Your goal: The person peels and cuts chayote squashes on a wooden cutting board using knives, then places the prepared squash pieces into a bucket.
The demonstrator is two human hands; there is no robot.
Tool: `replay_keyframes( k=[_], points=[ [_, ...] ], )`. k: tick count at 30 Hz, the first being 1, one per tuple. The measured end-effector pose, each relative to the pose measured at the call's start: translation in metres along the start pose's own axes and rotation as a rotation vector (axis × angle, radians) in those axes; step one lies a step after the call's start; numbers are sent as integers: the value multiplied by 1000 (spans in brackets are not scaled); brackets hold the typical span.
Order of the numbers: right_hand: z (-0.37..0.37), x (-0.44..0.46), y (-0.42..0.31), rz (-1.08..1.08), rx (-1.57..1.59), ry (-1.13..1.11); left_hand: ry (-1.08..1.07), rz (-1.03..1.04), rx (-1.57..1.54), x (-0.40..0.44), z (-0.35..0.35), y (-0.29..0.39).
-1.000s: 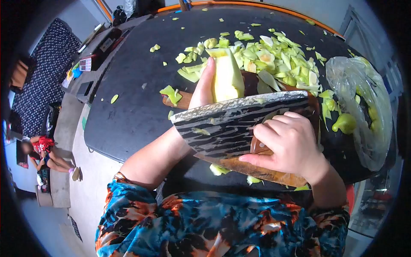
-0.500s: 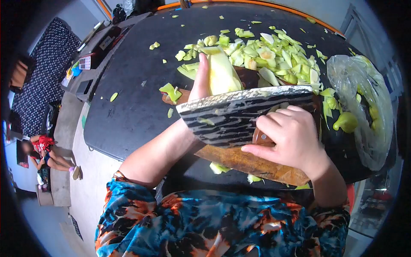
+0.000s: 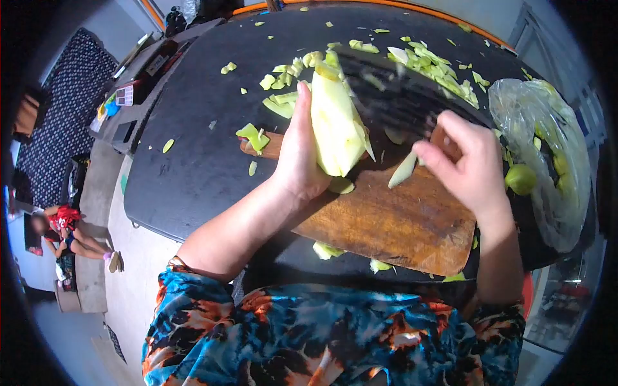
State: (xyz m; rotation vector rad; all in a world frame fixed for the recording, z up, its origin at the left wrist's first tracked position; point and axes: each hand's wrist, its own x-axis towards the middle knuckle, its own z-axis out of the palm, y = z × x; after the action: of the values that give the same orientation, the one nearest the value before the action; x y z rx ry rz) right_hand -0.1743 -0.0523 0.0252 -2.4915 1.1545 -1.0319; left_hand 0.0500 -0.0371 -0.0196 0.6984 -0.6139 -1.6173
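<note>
Vegetable, long, pale green and peeled-looking [image 3: 335, 128], upright in the left hand [image 3: 297, 157], with a broad dark-streaked metal cleaver [image 3: 405, 87] blurred by motion at its right.
From the left, light green scraps [image 3: 255, 137] lie over the handle end of a brown wooden cutting board [image 3: 412, 222] on a black table [image 3: 187, 128]; the left hand cups the vegetable, thumb up its side, above the board. A thin sliver [image 3: 369, 145] is coming away at its lower right edge, so the cutting looks under way. A loose pale slice [image 3: 403, 170] shows near the right hand [image 3: 473, 161], whose fingers curl round the cleaver's handle, though blur hides the exact grip. Farther right are a round green fruit [image 3: 520, 179] and a clear plastic bag [image 3: 515, 112].
</note>
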Motion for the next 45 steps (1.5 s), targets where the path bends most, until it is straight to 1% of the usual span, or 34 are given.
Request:
replay_keyframes(
  k=[1,2,3,4,5,6,8,10,11,14,17,20,22,24,25,28,29,30,32,35,39,43,45],
  points=[
    [1,-1,-5,-94,2,-29,8,7,-94,-3,12,2],
    [2,-3,-11,-187,6,-58,43,52,-108,1,9,-1],
    [4,-5,-16,-279,-42,-104,-151,-79,-244,2,-5,3],
    [8,-9,-21,-305,-89,-157,-345,-211,-379,3,-19,8],
    [12,-12,-24,-341,-108,-180,-294,-257,-446,6,-25,7],
    [15,-14,-26,-376,-126,-204,-221,-242,-389,4,-21,10],
    [20,-18,-26,-425,-132,-220,-155,-174,-295,5,-27,8],
    [22,-19,-28,-449,-147,-240,-49,-172,-267,3,-15,8],
    [21,-19,-28,-443,-160,-254,5,-171,-254,2,-11,9],
    [21,-18,-27,-428,-162,-217,-22,-182,-302,5,-17,9],
    [21,-16,-25,-377,-154,-206,-189,-232,-466,10,-22,6],
    [19,-12,-18,-331,-166,-156,-175,-220,-306,0,-10,6],
    [14,-8,-11,-284,-150,-125,42,-70,-54,-5,9,3],
    [10,-4,-7,-200,-83,-89,132,-3,-64,-3,10,-3],
    [8,-4,-6,-224,-130,-80,96,15,-52,-2,10,-4],
    [6,-9,-20,-335,-90,-146,-127,-197,-256,-1,-2,7],
    [8,-13,-25,-326,-102,-191,-87,-237,-264,-3,-1,9],
    [11,-15,-26,-354,-107,-207,-113,-242,-271,-1,-7,10],
    [16,-17,-26,-331,-70,-244,-293,-248,-417,-1,-8,12],
    [16,-16,-25,-328,-76,-220,-359,-236,-406,3,-13,10],
    [18,-14,-21,-331,-93,-207,-140,-158,-259,-4,1,10],
    [17,-11,-18,-321,-65,-178,12,-99,-78,-3,2,6],
    [16,-10,-18,-314,-52,-186,1,-114,-72,-11,14,10]
  ],
)
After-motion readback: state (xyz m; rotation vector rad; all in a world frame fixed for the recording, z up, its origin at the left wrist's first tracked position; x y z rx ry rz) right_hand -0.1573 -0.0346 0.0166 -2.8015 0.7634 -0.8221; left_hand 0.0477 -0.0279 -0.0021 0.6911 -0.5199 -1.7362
